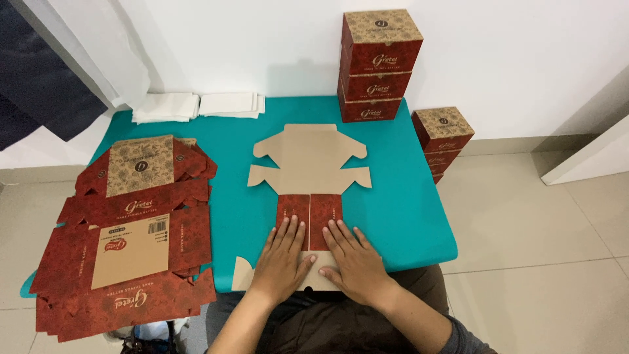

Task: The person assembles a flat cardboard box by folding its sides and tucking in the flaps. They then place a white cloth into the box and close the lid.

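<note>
We have a single view, from a camera worn on the head, so we look steeply down and forward over our own lap. Nearest us, at the bottom edge, are our forearms and both hands, the left hand [280,259] and the right hand [357,261], close and large in the frame. Beyond them the teal rectangular table [400,196] fills the middle, and we face the white wall [275,39] behind it. The view is wide: it takes in the pale tiled floor [544,229] on the right and the spread stack of flat red printed cardboard blanks [128,236] on the left. No second view shares the scene.
</note>
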